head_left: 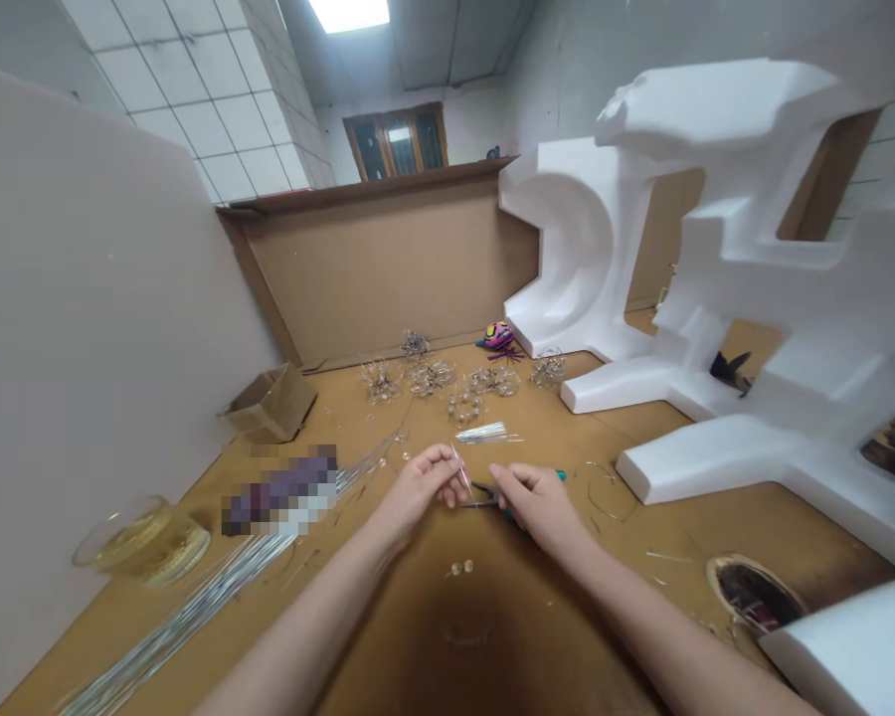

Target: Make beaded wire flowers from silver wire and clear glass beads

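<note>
At six o'clock on the tabletop (522,622), we have small beads (469,566). Beyond them, at the centre, our left hand (433,479) pinches a thin wire (459,465), while our right hand (528,493) wraps around pliers (484,488); we cannot tell whether their tips grip anything. The wire looks light, springy and easily bent, best held by fingertips close to the pliers. At twelve o'clock lie short wires (483,434), then wire clusters (433,376).

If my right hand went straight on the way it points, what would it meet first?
Most likely your left hand, just past the pliers in your right hand; depth is unclear.
</note>
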`<state>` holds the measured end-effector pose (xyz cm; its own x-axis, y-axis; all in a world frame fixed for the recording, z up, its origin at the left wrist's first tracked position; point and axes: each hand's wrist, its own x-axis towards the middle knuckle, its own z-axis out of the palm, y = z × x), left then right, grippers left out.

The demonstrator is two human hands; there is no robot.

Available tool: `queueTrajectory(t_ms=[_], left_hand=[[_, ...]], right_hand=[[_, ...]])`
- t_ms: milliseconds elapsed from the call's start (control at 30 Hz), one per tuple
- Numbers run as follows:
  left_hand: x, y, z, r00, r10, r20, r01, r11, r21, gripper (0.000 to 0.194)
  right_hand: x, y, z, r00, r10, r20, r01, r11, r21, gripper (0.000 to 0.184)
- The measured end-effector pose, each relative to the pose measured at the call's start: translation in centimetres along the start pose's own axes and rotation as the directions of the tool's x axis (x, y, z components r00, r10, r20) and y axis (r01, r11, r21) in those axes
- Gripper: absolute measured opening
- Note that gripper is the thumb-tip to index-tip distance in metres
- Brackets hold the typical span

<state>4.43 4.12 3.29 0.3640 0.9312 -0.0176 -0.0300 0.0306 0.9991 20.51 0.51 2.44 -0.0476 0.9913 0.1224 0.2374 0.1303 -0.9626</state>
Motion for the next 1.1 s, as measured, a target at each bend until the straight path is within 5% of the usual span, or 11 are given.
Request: queueTrajectory(t_ms=[233, 433, 500, 567, 633, 700, 867, 1100], left_hand=[[-1.9, -1.7, 1.0, 0.990, 0.104, -0.098, -0.109, 0.993, -0.054, 0.020], [-3.2, -1.3, 1.1, 0.966, 0.210, -0.149, -0.164, 0.948, 0.271, 0.014], [-3.9, -1.0, 1.0, 0.907, 0.401, -0.130, -0.260, 0.774, 0.577, 0.019], [-4.5, -0.8, 1.0, 0.833, 0.550, 0.058, -0.329, 0.409, 0.851, 0.019], [-4.9, -1.0, 1.1, 0.815, 0.517, 0.262, -0.345, 0.069, 0.936, 0.016], [-5.0, -1.5, 1.2, 0.839, 0.416, 0.351, -0.342, -0.099, 0.934, 0.015], [-4.8, -2.5, 1.5, 0.893, 0.295, 0.341, -0.305, -0.162, 0.938, 0.010], [-5.3, -2.2, 2.5, 0.882, 0.338, 0.329, -0.266, -0.219, 0.939, 0.008]], right_hand=[[-0.3, 0.5, 0.1, 0.949, 0.079, 0.307, -0.061, 0.996, -0.067, 0.025], [-0.7, 0.7, -0.5, 0.928, -0.196, 0.316, 0.330, 0.825, -0.459, 0.023], [-0.9, 0.5, -0.6, 0.927, -0.184, 0.327, 0.348, 0.747, -0.566, 0.023], [-1.2, 0.3, -0.5, 0.931, -0.182, 0.317, 0.356, 0.649, -0.672, 0.024], [-1.5, 0.2, -0.2, 0.932, -0.202, 0.303, 0.363, 0.543, -0.757, 0.024], [-1.8, 0.2, 0.2, 0.930, -0.223, 0.291, 0.363, 0.450, -0.816, 0.023], [-2.5, 0.4, 1.3, 0.932, -0.244, 0.268, 0.336, 0.301, -0.893, 0.025], [-3.0, 0.1, 1.5, 0.946, -0.208, 0.248, 0.299, 0.265, -0.917, 0.021]])
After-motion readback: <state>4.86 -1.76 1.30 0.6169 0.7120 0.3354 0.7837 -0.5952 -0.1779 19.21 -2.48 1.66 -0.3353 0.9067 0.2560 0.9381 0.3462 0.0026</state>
